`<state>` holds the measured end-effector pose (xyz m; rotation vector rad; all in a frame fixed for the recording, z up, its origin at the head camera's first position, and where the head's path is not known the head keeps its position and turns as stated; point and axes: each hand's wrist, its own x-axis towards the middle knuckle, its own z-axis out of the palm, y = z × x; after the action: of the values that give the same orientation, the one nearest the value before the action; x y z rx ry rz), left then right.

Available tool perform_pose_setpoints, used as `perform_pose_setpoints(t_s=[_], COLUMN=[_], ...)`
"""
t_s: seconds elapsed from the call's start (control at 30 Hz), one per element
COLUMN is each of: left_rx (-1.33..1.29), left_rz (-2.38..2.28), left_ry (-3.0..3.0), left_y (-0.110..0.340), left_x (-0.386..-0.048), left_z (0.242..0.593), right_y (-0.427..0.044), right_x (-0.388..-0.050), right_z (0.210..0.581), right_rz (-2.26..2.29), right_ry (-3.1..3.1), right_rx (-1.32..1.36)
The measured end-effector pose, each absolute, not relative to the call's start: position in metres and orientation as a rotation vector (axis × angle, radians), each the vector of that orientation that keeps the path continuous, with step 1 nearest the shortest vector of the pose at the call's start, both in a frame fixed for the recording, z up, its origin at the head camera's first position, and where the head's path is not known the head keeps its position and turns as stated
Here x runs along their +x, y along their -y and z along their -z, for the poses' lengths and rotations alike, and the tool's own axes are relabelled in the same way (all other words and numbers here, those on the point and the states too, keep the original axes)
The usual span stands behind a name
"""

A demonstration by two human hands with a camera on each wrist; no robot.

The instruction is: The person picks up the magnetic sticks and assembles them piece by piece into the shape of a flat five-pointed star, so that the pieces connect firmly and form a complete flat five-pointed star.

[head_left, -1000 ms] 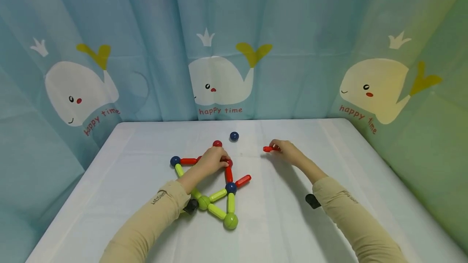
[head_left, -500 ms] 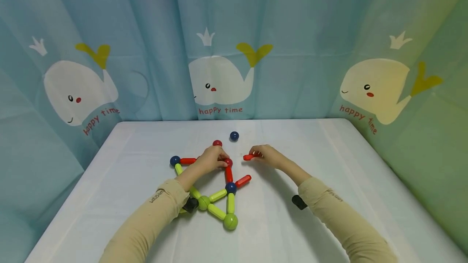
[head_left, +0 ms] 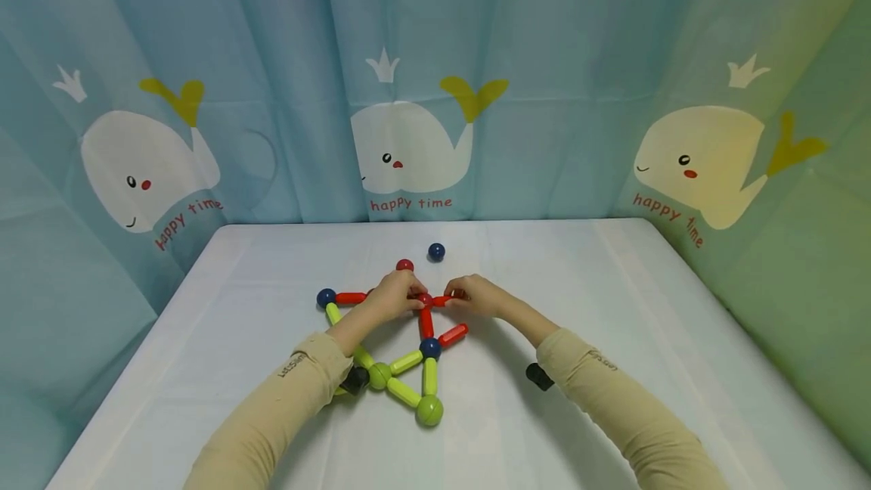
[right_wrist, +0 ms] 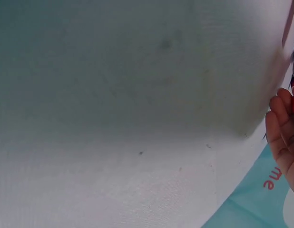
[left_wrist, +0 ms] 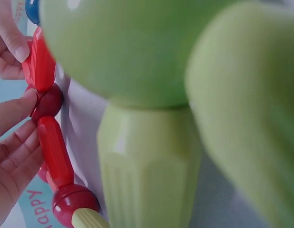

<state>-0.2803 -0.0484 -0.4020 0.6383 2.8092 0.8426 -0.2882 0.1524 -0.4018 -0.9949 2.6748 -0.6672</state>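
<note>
My left hand [head_left: 393, 296] pinches a red ball [left_wrist: 49, 102] at the far right corner of a frame of magnetic sticks and balls. My right hand [head_left: 476, 296] holds a red magnetic stick [head_left: 441, 301] by its right part; its left end meets that red ball, or nearly so. From the same ball another red stick [head_left: 426, 324] runs down to a dark blue ball [head_left: 430, 348]. A further red stick [head_left: 453, 335] juts freely from the blue ball. In the right wrist view only the fingers [right_wrist: 280, 126] and a sliver of red show at the right edge.
Green sticks [head_left: 403, 393] and green balls [head_left: 429, 410] form a triangle at the near side. A blue ball [head_left: 327, 299] marks the far left corner. Beyond the hands lie a loose-looking red ball [head_left: 404, 265] and a dark blue ball [head_left: 436, 252]. A whale-print curtain [head_left: 544, 172] surrounds the white table.
My right hand has moved left and slightly nearer, bringing the red stick up to the red ball. The left hand has stayed on that ball.
</note>
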Motion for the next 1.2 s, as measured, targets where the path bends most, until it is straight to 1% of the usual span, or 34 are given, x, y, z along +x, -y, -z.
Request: perform_pose_setpoints(t_s=[0.33,0.47,0.67,0.8,1.03,1.2], left_rx=[0.697,0.713,0.77,0.745,0.71,0.695], left_rz=[-0.772,-0.71,-0.467,-0.441,-0.496,-0.49], left_ry=[-2.827,-2.825,-2.801,-2.802,-2.8,-2.818], left_y=[0.05,0.052,0.053,0.051,0.05,0.053], left_x=[-0.268,-0.257,-0.239,-0.232,-0.228,-0.229], left_z=[0.397,0.394,0.394,0.394,0.397,0.397], right_y=[-0.158,-0.164,-0.17,-0.17,-0.17,-0.168], right_x=[-0.291,-0.295,-0.305,-0.312,-0.308,-0.303], right_z=[0.401,0.402,0.402,0.401,0.398,0.395], right_rz=[0.731,0.747,0.759,0.786,0.824,0.862], right_ry=[-2.663,-2.688,-2.792,-2.822,-2.519,-2.427], right_rx=[-0.931,-0.917,-0.863,-0.845,-0.935,-0.942])
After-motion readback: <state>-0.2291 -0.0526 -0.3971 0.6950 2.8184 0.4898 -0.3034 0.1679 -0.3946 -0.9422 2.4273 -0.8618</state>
